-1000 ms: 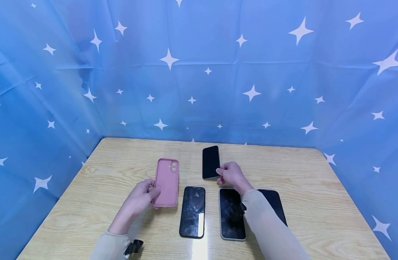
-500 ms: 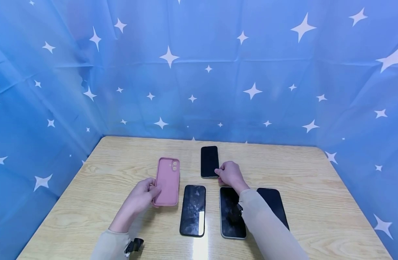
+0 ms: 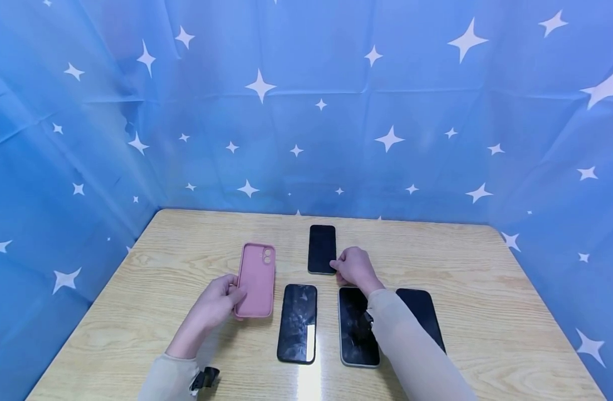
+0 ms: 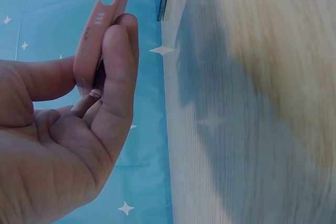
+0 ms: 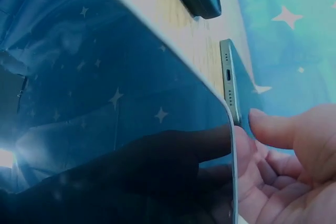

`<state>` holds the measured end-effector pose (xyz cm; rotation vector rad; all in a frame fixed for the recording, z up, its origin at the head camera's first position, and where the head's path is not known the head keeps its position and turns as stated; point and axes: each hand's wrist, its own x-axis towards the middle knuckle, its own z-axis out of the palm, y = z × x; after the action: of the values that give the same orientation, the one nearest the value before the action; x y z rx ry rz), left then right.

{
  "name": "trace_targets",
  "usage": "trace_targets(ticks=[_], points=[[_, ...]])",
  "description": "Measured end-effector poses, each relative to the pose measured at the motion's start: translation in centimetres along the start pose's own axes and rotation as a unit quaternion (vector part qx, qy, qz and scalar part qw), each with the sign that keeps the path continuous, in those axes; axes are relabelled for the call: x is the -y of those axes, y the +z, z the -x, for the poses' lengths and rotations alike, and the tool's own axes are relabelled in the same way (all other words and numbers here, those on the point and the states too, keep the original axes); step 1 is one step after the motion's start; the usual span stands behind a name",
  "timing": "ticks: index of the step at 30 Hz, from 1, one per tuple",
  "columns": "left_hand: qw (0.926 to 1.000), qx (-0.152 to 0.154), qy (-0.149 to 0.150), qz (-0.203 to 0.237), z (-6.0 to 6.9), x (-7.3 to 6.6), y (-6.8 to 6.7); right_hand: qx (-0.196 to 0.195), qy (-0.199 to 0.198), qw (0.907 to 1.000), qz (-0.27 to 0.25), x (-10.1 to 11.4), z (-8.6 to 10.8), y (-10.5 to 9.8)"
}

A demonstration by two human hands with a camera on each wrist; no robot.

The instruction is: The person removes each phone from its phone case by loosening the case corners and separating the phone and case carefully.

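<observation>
My left hand (image 3: 212, 303) grips a pink phone case (image 3: 257, 275) by its lower left side, thumb on one face and fingers behind. A port cutout shows on the case's end (image 4: 97, 40) in the left wrist view. Farther back lies a black-screened smartphone (image 3: 322, 248), face up on the table. At its lower right corner, my right hand (image 3: 355, 266) pinches it between thumb and index finger. The right wrist view shows this phone's port edge (image 5: 229, 80) close to the thumb.
Nearer on the wooden table (image 3: 176, 250) lie a dark phone (image 3: 297, 323), a phone with a pale rim (image 3: 353, 320) partly under my right forearm, and another black phone (image 3: 421, 312) to the right. Blue star-printed cloth (image 3: 306, 122) stands behind.
The far phone has turned slightly and shifted a little left at my right hand, so it lies straighter. My left hand holds the pink case almost unmoved.
</observation>
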<state>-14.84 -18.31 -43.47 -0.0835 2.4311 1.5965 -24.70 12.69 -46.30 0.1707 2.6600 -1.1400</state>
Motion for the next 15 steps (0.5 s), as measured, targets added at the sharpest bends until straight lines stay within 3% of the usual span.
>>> trace_targets(ticks=[15], points=[[0.9997,0.02,0.006,-0.013,0.4,0.6,-0.2,-0.011,-0.029,0.9994,-0.014,-0.5,0.5,-1.1]])
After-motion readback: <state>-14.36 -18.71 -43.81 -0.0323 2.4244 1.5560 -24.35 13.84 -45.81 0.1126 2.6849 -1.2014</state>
